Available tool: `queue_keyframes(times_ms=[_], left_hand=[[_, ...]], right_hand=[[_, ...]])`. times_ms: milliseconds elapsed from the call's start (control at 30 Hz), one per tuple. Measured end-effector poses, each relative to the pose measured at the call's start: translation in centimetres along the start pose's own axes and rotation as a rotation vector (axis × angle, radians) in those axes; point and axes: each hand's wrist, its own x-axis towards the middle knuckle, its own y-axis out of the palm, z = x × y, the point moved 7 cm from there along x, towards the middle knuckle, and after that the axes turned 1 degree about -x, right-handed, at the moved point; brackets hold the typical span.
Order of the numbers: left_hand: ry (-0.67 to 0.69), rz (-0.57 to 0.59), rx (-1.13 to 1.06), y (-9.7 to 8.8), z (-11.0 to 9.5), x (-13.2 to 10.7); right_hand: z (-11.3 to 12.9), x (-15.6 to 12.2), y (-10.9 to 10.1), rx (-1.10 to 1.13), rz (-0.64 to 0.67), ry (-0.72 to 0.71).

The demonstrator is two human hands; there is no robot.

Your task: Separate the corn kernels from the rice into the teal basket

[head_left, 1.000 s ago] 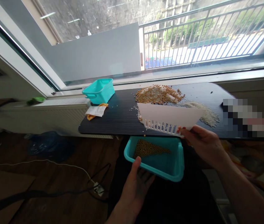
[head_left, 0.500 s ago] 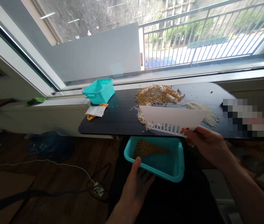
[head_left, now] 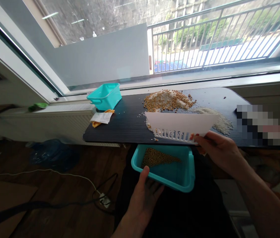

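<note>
With its thumb over the near rim and its fingers underneath, my left hand [head_left: 146,195] holds a teal plastic tub [head_left: 171,183] below the table edge. Soybean-like tan beans [head_left: 156,157] lie toward the tub's left side. My right hand [head_left: 220,148] pinches the right end of a white card [head_left: 179,122] with a row of slots along its lower edge. The card stands tilted over the near part of the table, hiding some of the grains behind it. Past it lies a mixed pile of beans and white rice-like grains [head_left: 167,99], with a patch of white grains [head_left: 221,124] to the right.
A second teal tub [head_left: 106,96] stands at the back left of the dark table [head_left: 127,129], near an orange cloth and white paper [head_left: 102,117]. Behind runs a large window. A radiator [head_left: 65,119] is at left; a cable and power socket [head_left: 104,200] lie on the floor.
The white card and my right hand have shifted very slightly left and up. My left hand and the tub have barely moved.
</note>
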Motion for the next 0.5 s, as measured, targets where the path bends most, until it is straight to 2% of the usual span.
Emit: queue_keyframes(times_ms=[133,367,433,500], left_hand=[[-0.001,0.009,0.002,0.1,0.0,0.0],[-0.005,0.000,-0.003,-0.1,0.0,0.1],[-0.008,-0.014,-0.002,-0.2,0.1,0.3],[-0.012,-0.024,-0.004,-0.3,0.1,0.4]], right_hand=[[0.1,-0.2,-0.1,0.004,-0.005,0.010],[0.9,-1.0,0.4,0.026,0.059,0.032],[0.5,-1.2,-0.4,-0.001,0.033,0.014],[-0.2,-1.3,-2.3,-0.044,-0.094,-0.001]])
